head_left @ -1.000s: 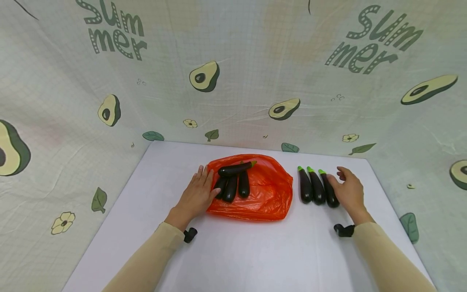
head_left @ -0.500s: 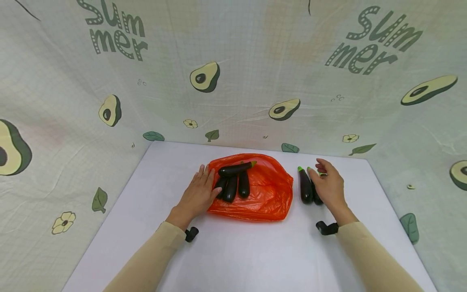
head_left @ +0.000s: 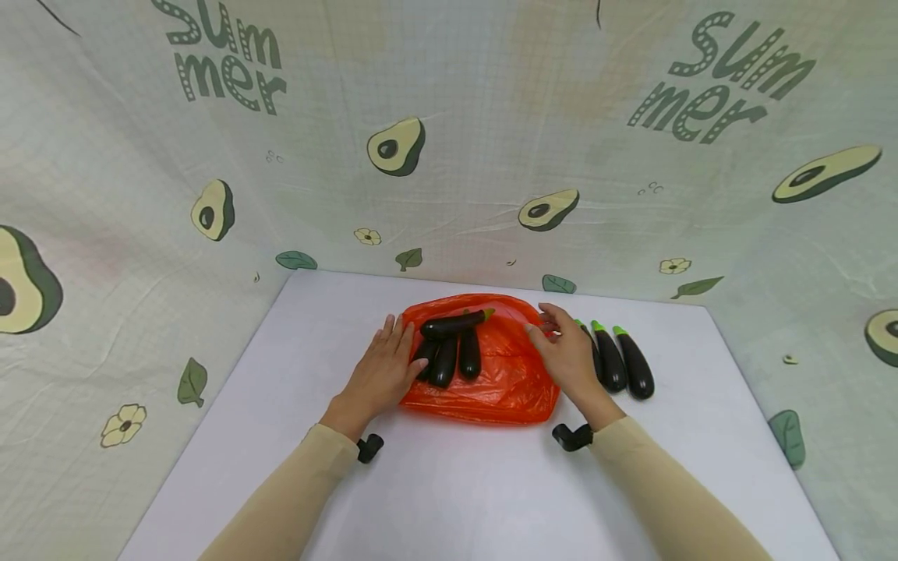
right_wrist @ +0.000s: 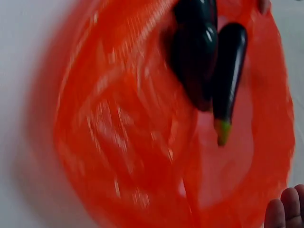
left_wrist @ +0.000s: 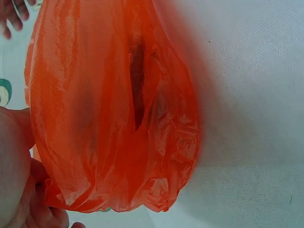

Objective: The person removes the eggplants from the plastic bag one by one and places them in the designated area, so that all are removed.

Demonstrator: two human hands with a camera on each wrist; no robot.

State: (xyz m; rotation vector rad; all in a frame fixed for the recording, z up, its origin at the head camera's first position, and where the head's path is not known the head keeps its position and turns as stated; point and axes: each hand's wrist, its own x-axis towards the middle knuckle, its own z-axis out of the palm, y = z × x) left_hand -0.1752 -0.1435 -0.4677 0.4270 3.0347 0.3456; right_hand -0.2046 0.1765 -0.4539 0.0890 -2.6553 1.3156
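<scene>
A red plastic bag (head_left: 519,374) lies open on the table with several eggplants (head_left: 444,360) inside; one eggplant (head_left: 452,325) lies across the tops of the others. My left hand (head_left: 379,370) rests along the bag's left side, fingers straight outside it and thumb reaching over the rim. The left wrist view shows the crinkled bag wall (left_wrist: 95,118) beside that hand. Over the bag's right edge hovers my right hand (head_left: 570,351), fingers loosely bent and holding nothing. Its fingertips (right_wrist: 292,209) show at the lower corner of the right wrist view.
To the right of the bag, three eggplants (head_left: 634,366) lie side by side, green stems away from me; my right hand partly hides the leftmost. The white table (head_left: 477,491) meets a cloth backdrop (head_left: 463,187) printed with avocados at its back and sides.
My right hand has swept left, from beside the rightmost of the three loose eggplants to the bag's right edge. Left hand, bag and eggplants stay put.
</scene>
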